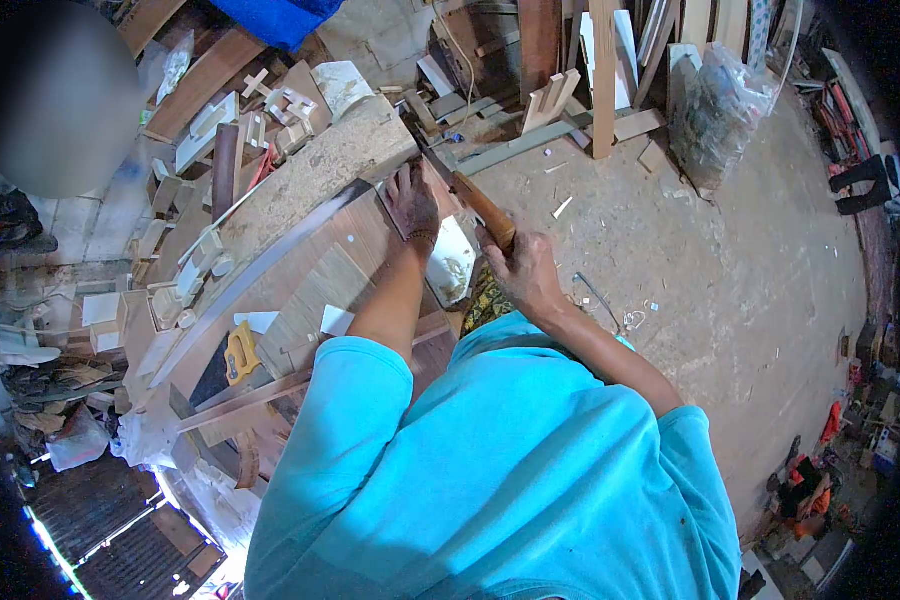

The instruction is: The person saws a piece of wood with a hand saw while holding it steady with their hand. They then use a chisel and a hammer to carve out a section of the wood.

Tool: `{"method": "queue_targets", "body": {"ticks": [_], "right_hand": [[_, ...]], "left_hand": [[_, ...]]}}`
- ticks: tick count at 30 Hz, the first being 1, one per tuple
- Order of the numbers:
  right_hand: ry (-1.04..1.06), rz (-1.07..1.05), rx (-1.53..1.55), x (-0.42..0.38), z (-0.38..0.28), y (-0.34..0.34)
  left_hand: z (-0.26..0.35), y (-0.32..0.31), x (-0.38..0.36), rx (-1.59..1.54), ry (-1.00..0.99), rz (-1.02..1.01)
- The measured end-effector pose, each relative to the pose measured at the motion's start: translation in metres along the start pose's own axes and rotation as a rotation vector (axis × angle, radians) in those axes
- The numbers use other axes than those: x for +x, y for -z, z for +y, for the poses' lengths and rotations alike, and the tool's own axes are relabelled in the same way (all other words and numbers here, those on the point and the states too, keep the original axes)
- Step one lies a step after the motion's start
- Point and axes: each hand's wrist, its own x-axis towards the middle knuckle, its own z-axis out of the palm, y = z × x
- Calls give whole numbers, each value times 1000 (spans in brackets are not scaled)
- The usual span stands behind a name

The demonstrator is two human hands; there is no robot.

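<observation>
On the workbench: one flat brown board, smooth, under the palm.
Left hand: spread flat, pressing the board, holding nothing.
Right hand: closed around one chisel (rounded wooden handle, narrow dark blade), tip just beyond the left hand.

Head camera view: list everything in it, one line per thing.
Chisel: one, brown wooden handle, gripped in the right hand over the board.
Board: one, reddish brown, under the left hand.
Handsaw: one, yellow handle, lying on the bench to the left.
Plastic bag: one, clear, on the floor at upper right.
Wood offcuts: many, pale, heaped at upper left.
Left hand: pressed flat on the board.
Right hand: closed round the chisel handle.
</observation>
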Motion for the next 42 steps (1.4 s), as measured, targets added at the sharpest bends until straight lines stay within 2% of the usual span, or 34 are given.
{"method": "queue_targets", "body": {"ticks": [3,5,6,8,12,22,24,29,33,38,42], "right_hand": [[42,22,22,-1,3,-5],[141,113,12,-2,8,-8],[137,114,10,-3,8,-7],[-7,20,1,-4,5,-3],[43,76,18,-7,13,-8],[74,17,-71,-8,7,-5],[57,12,-52,-8,4,-5],[109,71,-59,-7,14,-9],[45,64,-40,-13,26,-13],[-58,57,30,-13,25,-10],[-7,62,-10,-12,41,-20]], "left_hand": [[3,-1,2,44,59,-39],[-2,-7,0,50,51,-31],[-2,-6,0,57,41,-22],[-2,-3,-2,56,44,-45],[-3,-6,0,124,66,-82],[5,8,3,43,59,-100],[6,9,4,142,43,-174],[-1,-4,1,119,28,-117],[-9,-18,0,128,9,-80],[-15,-25,7,91,38,-177],[-10,-20,4,145,25,-158]]}}
